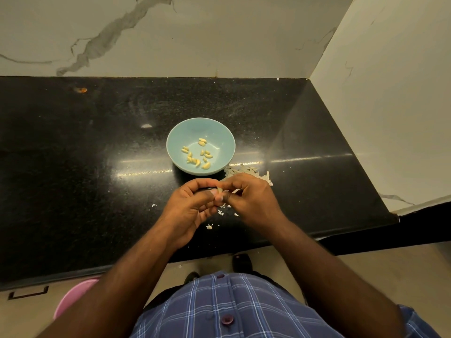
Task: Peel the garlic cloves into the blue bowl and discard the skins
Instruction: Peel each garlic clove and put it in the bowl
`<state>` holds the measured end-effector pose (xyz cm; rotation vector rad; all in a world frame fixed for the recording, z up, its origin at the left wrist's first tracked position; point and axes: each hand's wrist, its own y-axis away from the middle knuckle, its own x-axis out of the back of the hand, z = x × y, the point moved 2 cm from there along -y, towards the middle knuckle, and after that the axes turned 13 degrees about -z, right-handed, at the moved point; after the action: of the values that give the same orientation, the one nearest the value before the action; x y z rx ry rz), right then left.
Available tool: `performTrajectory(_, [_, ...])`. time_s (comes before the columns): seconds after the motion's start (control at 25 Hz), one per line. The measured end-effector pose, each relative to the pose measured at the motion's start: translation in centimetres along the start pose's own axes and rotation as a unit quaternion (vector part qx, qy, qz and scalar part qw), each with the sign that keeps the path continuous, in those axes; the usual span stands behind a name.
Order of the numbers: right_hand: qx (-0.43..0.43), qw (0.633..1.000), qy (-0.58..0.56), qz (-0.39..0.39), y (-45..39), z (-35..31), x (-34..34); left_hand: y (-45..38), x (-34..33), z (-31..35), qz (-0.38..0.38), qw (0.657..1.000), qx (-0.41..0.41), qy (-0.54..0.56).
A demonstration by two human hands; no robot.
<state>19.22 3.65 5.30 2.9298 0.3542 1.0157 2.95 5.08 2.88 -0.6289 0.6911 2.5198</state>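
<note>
A light blue bowl stands on the black counter and holds several peeled yellowish garlic cloves. Just in front of the bowl, above the counter, my left hand and my right hand meet with curled fingers. Between their fingertips they pinch one small pale garlic clove. A heap of papery white skins lies right of the bowl, partly hidden behind my right hand. Small skin flakes are scattered on the counter under my hands.
The black granite counter ends at a marble wall behind and a white wall on the right. Its front edge runs just below my forearms. A pink round container sits on the floor at lower left.
</note>
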Motion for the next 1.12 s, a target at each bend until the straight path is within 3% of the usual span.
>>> performTrajectory(0.16, [0.012,0.999,0.009,0.037,-0.1,0.4,-0.6,0.1,-0.1,-0.2,0.006,1.000,0.002,0.020])
performTrajectory(0.36, [0.004,1.000,-0.019,0.014,0.1,0.2,-0.3,0.5,0.0,-0.1,0.004,1.000,-0.013,0.013])
performTrajectory(0.56, [-0.017,0.998,-0.037,0.041,0.3,0.0,0.0,0.2,-0.1,-0.3,0.027,0.999,-0.020,0.030])
performTrajectory(1.12, [-0.045,0.998,-0.040,-0.017,0.7,0.3,1.0,0.1,0.0,-0.2,0.054,0.998,-0.035,0.009])
